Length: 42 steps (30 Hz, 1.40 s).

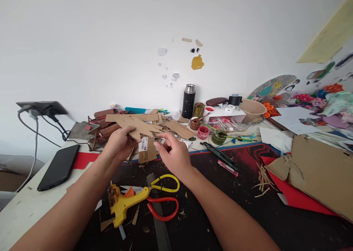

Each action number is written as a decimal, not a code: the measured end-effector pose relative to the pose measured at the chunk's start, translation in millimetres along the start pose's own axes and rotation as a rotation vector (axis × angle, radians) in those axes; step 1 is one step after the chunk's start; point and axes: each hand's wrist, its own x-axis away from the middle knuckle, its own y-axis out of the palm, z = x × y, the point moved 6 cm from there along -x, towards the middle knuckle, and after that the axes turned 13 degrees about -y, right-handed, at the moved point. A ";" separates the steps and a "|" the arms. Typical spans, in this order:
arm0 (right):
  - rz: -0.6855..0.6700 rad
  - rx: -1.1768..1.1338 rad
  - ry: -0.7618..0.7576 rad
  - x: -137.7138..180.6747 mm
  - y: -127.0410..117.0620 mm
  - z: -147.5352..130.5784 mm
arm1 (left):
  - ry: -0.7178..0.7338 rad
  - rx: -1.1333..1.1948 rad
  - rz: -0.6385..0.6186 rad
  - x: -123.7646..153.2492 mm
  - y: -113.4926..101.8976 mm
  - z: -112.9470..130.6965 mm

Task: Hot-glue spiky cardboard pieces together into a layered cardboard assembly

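Observation:
My left hand [119, 145] is closed on a cut cardboard piece [139, 128], held above the table in front of me. A smaller cardboard piece with a white barcode label [147, 150] hangs just below it. My right hand [173, 155] is beside it, thumb and fingers pinched near the label's right edge; what they grip is too small to make out. Below my hands lie a yellow glue gun [124, 204] and scissors with one yellow and one red handle [162, 197] on the dark mat [248, 207].
A black phone [59, 167] lies at the left. A metal ruler [160, 221] runs under the scissors. Cardboard scraps pile behind my hands. A black flask [189, 101], paint jars [203, 132], a bowl [252, 109] and a box cutter [220, 155] stand behind; a large cardboard sheet [322, 174] lies right.

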 end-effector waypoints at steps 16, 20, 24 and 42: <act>-0.067 0.296 -0.101 -0.9 1.2 -4.1 | -0.002 -0.033 -0.019 1.7 3.6 -11.1; -0.070 0.308 -0.111 -0.6 0.9 -4.3 | -0.006 -0.035 -0.013 -1.1 1.8 -10.4; -0.064 0.318 -0.125 -0.2 0.4 -5.0 | -0.014 -0.036 -0.010 -4.0 0.0 -11.6; -0.090 0.345 -0.113 -0.7 -0.1 -5.7 | -0.023 -0.039 -0.029 -8.5 -2.3 -13.3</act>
